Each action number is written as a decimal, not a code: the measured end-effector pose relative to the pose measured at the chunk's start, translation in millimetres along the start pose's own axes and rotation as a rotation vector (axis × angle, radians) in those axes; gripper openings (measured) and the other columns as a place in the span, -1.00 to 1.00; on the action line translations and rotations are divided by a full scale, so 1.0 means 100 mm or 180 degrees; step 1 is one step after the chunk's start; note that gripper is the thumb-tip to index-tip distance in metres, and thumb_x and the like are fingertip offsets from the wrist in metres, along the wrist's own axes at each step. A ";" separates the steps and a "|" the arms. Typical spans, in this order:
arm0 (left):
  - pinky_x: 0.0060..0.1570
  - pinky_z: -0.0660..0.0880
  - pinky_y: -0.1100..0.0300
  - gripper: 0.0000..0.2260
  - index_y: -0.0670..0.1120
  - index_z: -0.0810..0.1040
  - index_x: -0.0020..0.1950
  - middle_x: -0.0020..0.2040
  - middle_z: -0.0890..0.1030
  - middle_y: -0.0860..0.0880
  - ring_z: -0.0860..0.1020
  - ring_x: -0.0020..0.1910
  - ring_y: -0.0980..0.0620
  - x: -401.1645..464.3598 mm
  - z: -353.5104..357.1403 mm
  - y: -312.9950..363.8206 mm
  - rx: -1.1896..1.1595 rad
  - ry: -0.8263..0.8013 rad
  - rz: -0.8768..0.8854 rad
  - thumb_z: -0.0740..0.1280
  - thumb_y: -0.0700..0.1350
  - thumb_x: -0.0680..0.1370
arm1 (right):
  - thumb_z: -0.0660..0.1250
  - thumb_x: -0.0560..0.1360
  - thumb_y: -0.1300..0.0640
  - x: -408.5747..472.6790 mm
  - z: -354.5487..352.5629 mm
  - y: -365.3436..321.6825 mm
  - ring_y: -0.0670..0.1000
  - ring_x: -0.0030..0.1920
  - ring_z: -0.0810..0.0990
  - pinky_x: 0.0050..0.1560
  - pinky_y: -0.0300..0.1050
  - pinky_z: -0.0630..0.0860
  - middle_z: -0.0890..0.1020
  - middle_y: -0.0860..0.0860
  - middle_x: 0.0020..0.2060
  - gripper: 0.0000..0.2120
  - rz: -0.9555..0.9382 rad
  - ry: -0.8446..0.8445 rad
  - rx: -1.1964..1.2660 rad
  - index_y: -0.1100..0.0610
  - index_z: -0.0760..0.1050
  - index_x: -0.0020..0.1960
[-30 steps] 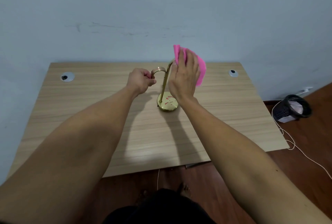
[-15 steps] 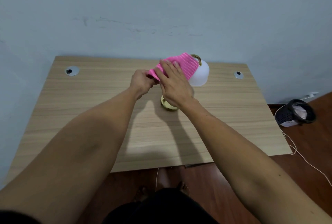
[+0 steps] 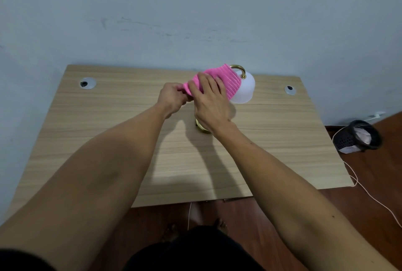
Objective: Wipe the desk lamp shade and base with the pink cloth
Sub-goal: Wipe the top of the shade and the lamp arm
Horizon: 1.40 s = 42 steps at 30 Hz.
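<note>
Right hand is pressing the pink cloth flat over the white lamp shade; left hand is pinching the cloth's near corner above the counter. Brass base is peeking out below.

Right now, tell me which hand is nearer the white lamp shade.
Right. The right hand presses the pink cloth onto the white lamp shade; the left hand pinches the cloth's far end, clear of it.

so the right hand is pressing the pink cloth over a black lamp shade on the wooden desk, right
Not quite: the lamp shade is white, not black, as the head view shows. The rest holds: the right hand presses the pink cloth over it on the wooden desk.
</note>
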<state>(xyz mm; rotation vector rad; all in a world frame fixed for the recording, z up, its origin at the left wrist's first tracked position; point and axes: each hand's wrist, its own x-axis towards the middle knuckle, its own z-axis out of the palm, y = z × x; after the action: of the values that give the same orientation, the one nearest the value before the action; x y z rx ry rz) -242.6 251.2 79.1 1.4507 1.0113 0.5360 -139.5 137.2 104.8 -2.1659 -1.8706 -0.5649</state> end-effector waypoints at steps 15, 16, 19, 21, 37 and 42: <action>-0.10 0.53 0.07 -0.79 -0.13 0.72 -0.18 -0.16 0.72 -0.13 0.56 -0.19 -0.01 0.00 0.01 0.01 0.0037 -0.0113 -0.0002 0.61 -0.10 0.25 | 0.15 0.49 0.25 -0.04 -0.07 0.09 0.13 0.47 0.40 0.34 0.10 0.28 0.43 0.12 0.48 -0.46 0.0195 -0.0275 0.0042 0.14 0.39 0.48; -0.10 0.53 0.07 -0.84 -0.12 0.71 -0.20 -0.18 0.72 -0.10 0.56 -0.19 -0.01 0.00 0.01 0.02 0.0052 -0.0117 -0.0017 0.61 -0.14 0.29 | 0.13 0.50 0.25 -0.04 -0.07 0.06 0.14 0.47 0.41 0.33 0.10 0.29 0.44 0.14 0.48 -0.45 0.0250 -0.0267 0.0074 0.17 0.38 0.49; -0.16 0.49 0.08 -0.84 -0.11 0.71 -0.22 -0.24 0.66 -0.14 0.53 -0.23 -0.03 0.02 0.01 0.00 0.0097 -0.0073 0.0014 0.50 -0.15 0.23 | 0.17 0.48 0.24 -0.03 -0.08 0.05 0.17 0.51 0.33 0.29 0.17 0.29 0.38 0.14 0.51 -0.47 -0.0077 -0.0503 -0.0061 0.07 0.39 0.45; -0.17 0.48 0.08 -0.87 -0.07 0.69 -0.26 -0.26 0.65 -0.16 0.53 -0.24 -0.04 0.03 0.00 -0.01 0.0118 -0.0059 0.0047 0.46 -0.14 0.21 | 0.18 0.48 0.25 -0.03 -0.10 0.08 0.16 0.54 0.27 0.27 0.19 0.28 0.34 0.13 0.54 -0.48 -0.0240 -0.0576 -0.0136 0.03 0.40 0.44; -0.13 0.48 0.08 -0.81 -0.08 0.64 -0.21 -0.17 0.65 -0.17 0.51 -0.20 -0.05 0.04 -0.01 -0.01 0.0054 -0.0199 0.0053 0.64 -0.20 0.33 | 0.16 0.58 0.34 -0.31 -0.09 0.09 0.16 0.41 0.46 0.46 0.08 0.38 0.55 0.16 0.34 -0.64 0.0850 0.0646 0.2008 0.26 0.56 0.31; -0.14 0.48 0.09 -0.81 -0.08 0.63 -0.22 -0.20 0.64 -0.13 0.51 -0.22 -0.05 0.03 -0.01 -0.01 0.0041 -0.0202 0.0034 0.63 -0.21 0.36 | 0.12 0.57 0.28 -0.19 -0.23 0.01 0.14 0.22 0.57 0.31 0.17 0.47 0.66 0.09 0.12 -0.69 0.2012 0.1441 0.2353 0.22 0.62 0.10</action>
<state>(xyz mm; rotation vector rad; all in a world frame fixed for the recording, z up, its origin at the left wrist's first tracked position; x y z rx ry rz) -242.5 254.2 78.1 1.4763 0.9590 0.4889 -143.8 110.7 117.9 -1.7625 -0.8734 -0.1572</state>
